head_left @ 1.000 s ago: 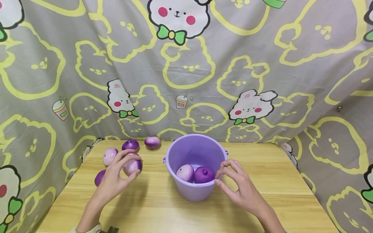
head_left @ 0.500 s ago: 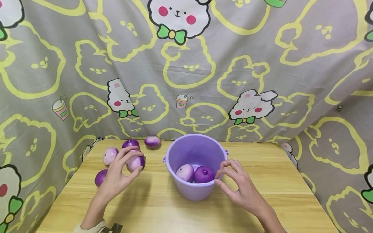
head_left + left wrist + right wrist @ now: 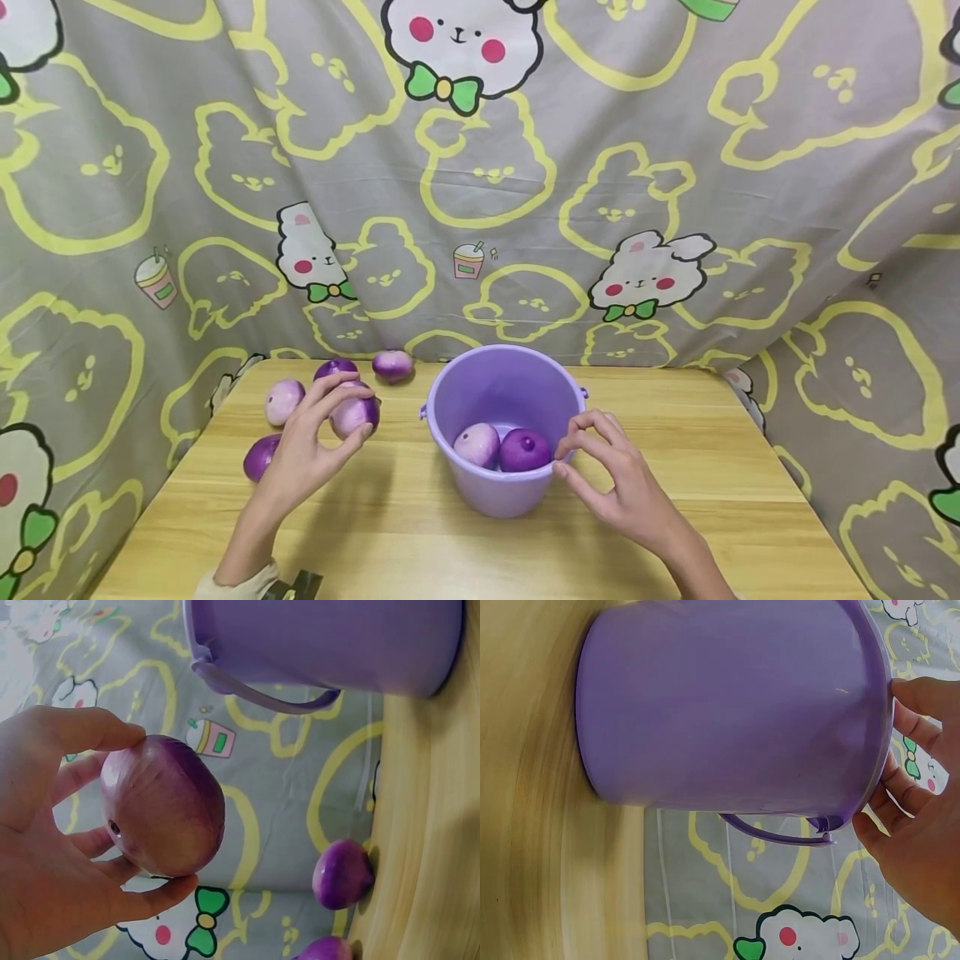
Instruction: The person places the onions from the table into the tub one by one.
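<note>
My left hand [image 3: 306,454] holds a purple-and-white onion [image 3: 349,414] between thumb and fingers, raised above the table left of the bucket. The left wrist view shows the fingers spread round this onion [image 3: 165,814], with its dark root spot facing the hand. A purple bucket [image 3: 498,493] stands upright in the middle. Two onions lie inside it, a pale one [image 3: 476,445] and a dark purple one [image 3: 525,451]. At the bucket's right rim, my right hand [image 3: 628,492] pinches the edge with thumb and fingers, also visible in the right wrist view.
On the wooden table [image 3: 405,533], several more onions lie at the back left, among them a pale onion [image 3: 284,402], a dark onion [image 3: 261,457] and one onion [image 3: 393,366] near the back edge. A patterned grey curtain [image 3: 510,242] hangs behind the table.
My left hand has shifted slightly to the right and up with the onion in it, showing more of the dark onion at left. The right hand and the bucket stay in place.
</note>
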Demonstrator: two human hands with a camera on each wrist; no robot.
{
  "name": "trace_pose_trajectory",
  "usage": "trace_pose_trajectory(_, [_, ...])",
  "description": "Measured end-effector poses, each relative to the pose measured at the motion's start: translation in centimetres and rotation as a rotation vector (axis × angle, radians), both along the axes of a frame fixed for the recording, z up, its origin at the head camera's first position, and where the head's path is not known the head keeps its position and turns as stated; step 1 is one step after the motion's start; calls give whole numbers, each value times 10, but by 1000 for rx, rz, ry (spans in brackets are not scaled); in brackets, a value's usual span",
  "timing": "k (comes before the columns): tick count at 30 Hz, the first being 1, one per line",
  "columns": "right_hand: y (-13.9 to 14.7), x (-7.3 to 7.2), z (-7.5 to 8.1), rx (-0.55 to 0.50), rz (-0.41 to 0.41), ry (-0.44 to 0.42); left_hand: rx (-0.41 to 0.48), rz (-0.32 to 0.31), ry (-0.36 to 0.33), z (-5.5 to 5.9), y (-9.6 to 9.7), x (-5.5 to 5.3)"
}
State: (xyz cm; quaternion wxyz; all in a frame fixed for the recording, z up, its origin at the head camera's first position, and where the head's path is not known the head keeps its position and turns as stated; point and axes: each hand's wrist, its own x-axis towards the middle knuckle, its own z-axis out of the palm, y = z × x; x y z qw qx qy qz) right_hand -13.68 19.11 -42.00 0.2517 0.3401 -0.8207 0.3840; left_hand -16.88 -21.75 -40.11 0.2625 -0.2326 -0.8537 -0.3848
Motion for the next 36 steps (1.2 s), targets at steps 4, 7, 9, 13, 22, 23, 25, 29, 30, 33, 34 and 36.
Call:
trace_pose_trajectory(4, [0,0,0,-1,2,4,15,-22,14,1,2,-1])
trace_pose_trajectory(7, [-1,-1,-1,-3,3,8,24,-30,13,1,3,-2])
trace_pose_trajectory(9, [-1,-1,-1,-5,6,11,29,-28,5,1,3,-2])
trace_pose_trajectory(13, [0,-1,-1,-2,6,1,36,-25,-12,2,5,-2])
trace_pose_trajectory(22, [0,-1,-2,-6,6,5,52,-52,-2,5,10,-3])
trace_pose_trajectory(23, [0,-1,-2,-8,7,9,51,-54,0,5,10,-3])
trace_pose_trajectory(25, [1,-1,-2,-11,8,18,51,-61,4,6,11,-4])
trace_pose_trajectory(29, [1,-1,-2,-14,9,27,57,-68,-8,6,12,-4])
trace_pose_trajectory(30, [1,-1,-2,-14,8,25,58,-69,-14,6,12,-4])
trace_pose_trajectory(33, [0,-1,-2,-11,9,12,65,-72,-34,6,12,-4])
trace_pose_trajectory(34, [0,-1,-1,-10,9,9,65,-73,-39,7,13,-4])
trace_pose_trajectory(36, [0,-1,-1,-10,11,9,69,-80,-43,8,13,-4])
